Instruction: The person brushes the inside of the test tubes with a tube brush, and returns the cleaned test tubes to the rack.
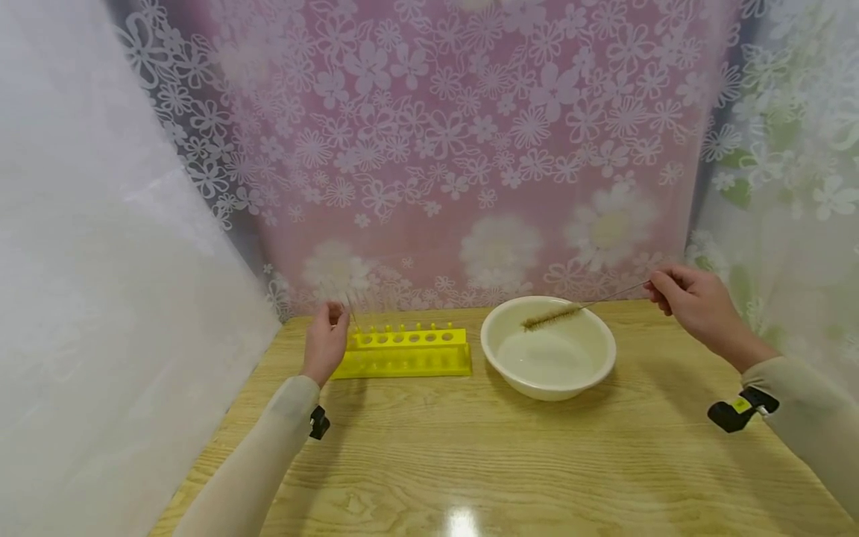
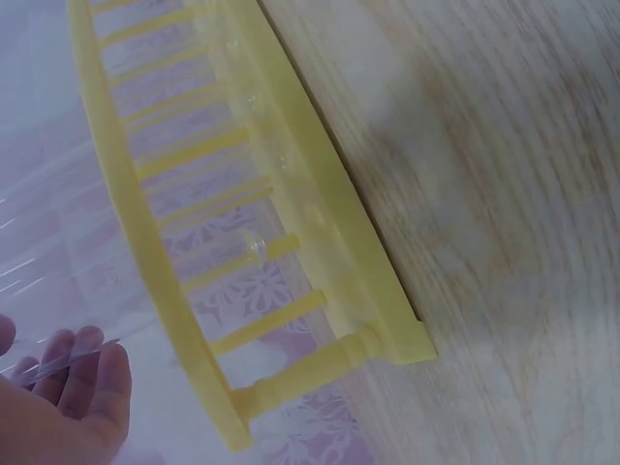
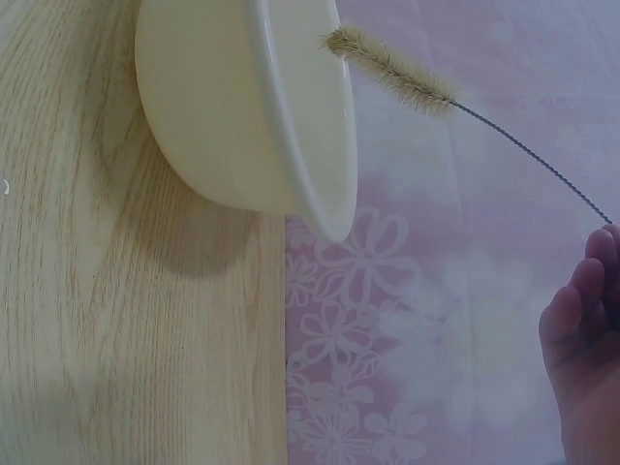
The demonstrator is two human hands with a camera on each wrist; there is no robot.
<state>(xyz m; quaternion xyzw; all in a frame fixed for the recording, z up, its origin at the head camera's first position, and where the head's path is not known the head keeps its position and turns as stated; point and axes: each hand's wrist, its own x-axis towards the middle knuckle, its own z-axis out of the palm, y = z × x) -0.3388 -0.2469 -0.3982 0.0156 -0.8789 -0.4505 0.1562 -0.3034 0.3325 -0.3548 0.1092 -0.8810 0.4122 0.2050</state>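
My left hand (image 1: 325, 341) is at the left end of a yellow test tube rack (image 1: 406, 365). Between its thumb and fingers it pinches a thin clear glass tube (image 2: 66, 362), whose lower part is hard to make out. Several clear test tubes stand in the rack, faint against the curtain. At the right, my right hand (image 1: 698, 309) grips the twisted wire handle of a test tube brush (image 1: 552, 317). The tan bristles (image 3: 392, 70) hang over a cream basin (image 1: 493, 365), tilted down to the left. I cannot tell whether they touch the basin.
Both the rack and the basin stand on a wood-grain table (image 1: 429, 455), near its back edge. A pink flowered curtain (image 1: 436, 149) hangs right behind them. Pale sheets close off the left and right sides.
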